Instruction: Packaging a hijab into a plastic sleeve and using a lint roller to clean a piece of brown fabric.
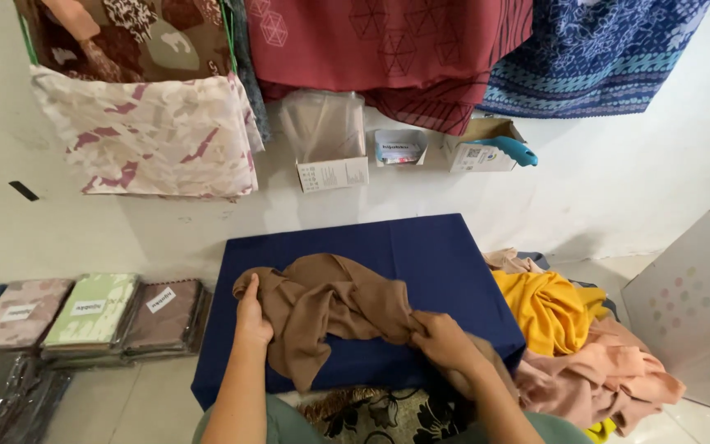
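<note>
On the low bench point(454, 255) draped in dark navy cloth, a crumpled light-brown scarf of soft, thin fabric point(330, 308) lies spread across the middle, held at both ends. The left hand point(252, 316) closes its fingers over the scarf's left edge, where the fabric rolls into a small bunched corner, and the right hand point(445, 339) is clenched on a gathered twist of the same cloth at the right; the hands sit well apart, which keeps the fabric stretched loosely between them and lets its folds hang open instead of collapsing into a heap. The scarf looks wrinkled and uneven (one flap droops down toward the bench's near edge), matte in finish, with deep creases running toward the right grip. Just beside the bench on the right, a heap of loose cloths in mustard yellow and peach-pink point(577, 337) rests on the floor, within easy reach of the right arm. To the left, flat plastic-wrapped fabric packs with white labels point(92, 316) lie stacked in rows. Patterned cloths point(149, 131) hang on the white wall behind, above small open cardboard boxes point(332, 168), and a white cube-shaped box with pastel dots point(692, 304) stands at the far right.
</note>
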